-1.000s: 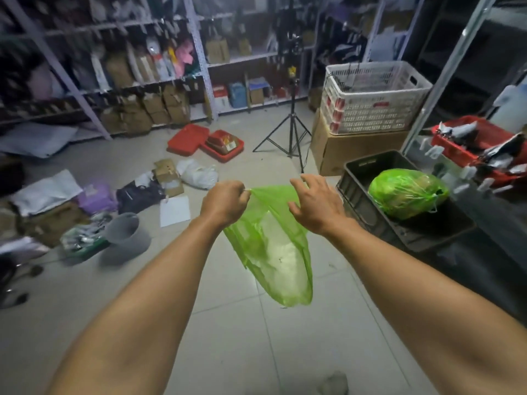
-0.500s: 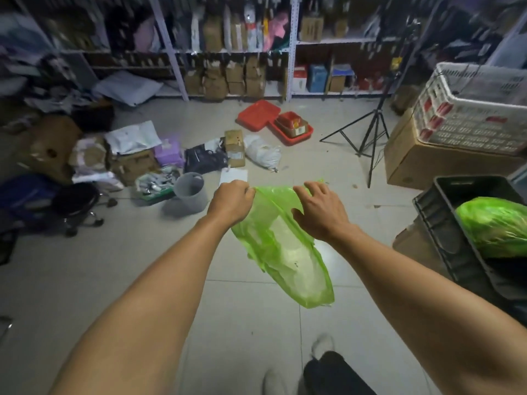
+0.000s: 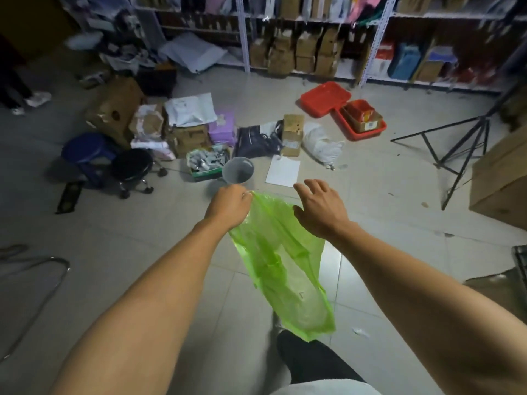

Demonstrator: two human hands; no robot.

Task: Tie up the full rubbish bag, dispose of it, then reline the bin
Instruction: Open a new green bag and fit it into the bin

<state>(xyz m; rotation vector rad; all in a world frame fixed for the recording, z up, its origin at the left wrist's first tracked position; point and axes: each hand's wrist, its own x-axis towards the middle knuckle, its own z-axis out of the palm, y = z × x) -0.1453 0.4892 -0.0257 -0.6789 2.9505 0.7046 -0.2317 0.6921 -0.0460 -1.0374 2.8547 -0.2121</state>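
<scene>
Left fingers (image 3: 245, 195): curled tight in a fist, pinching one corner of the green bag's mouth, likely to keep the rim up while the rest hangs.
Right fingers (image 3: 316, 186): spread and loose, nothing pinched between them; thumb side resting against the far edge of the rim, probably mid-way through parting the two layers.
Left hand (image 3: 229, 205): raised in front of the body, carrying the bag's whole weight.
Right hand (image 3: 320, 209): level with the left, just beside the rim, placed to catch the opposite side.
Green bag (image 3: 281, 266): empty, thin, hanging limp and slightly slanted from the left fist down toward the knee; held clear of the floor so the mouth can open freely.
Stage, as judged: relining, with the new liner not yet opened.
Grey bin (image 3: 238, 172): standing open-mouthed on the tiles just beyond the hands, unlined, close enough to receive the liner once spread.
White sheet (image 3: 283, 174): flat on the floor beside the bin.
Red trays (image 3: 326, 98): further off, toward the shelving.
Shelves (image 3: 308, 52): along the back wall, stacked with cartons.
</scene>
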